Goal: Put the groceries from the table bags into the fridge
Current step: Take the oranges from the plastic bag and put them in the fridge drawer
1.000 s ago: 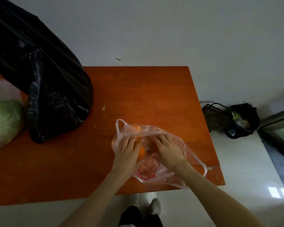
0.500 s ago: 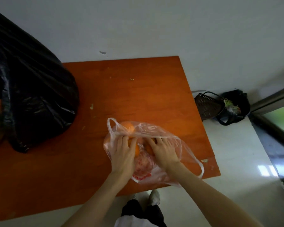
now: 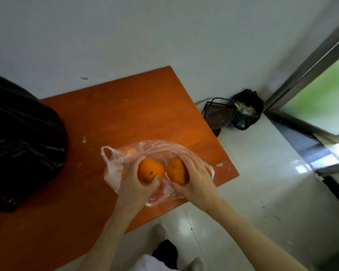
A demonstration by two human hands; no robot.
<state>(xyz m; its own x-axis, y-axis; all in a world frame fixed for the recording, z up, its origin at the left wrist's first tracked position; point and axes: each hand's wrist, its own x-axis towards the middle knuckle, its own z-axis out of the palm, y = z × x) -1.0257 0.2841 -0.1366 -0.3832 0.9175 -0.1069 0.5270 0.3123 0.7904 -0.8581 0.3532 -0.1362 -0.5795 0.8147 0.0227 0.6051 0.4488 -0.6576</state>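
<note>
One orange (image 3: 151,171) was gripped in the left hand (image 3: 134,185), another (image 3: 177,170) in the right hand (image 3: 196,179); both were best lifted clear of the clinging clear bag (image 3: 123,155).

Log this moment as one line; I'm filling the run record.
left hand: holds orange | right hand: holds orange | both above clear bag | fridge: unseen

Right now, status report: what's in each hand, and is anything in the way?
Left hand shut on one orange; right hand shut on a second orange. Both above the clear bag, more fruit inside. Nothing blocking; fridge not in view.
</note>
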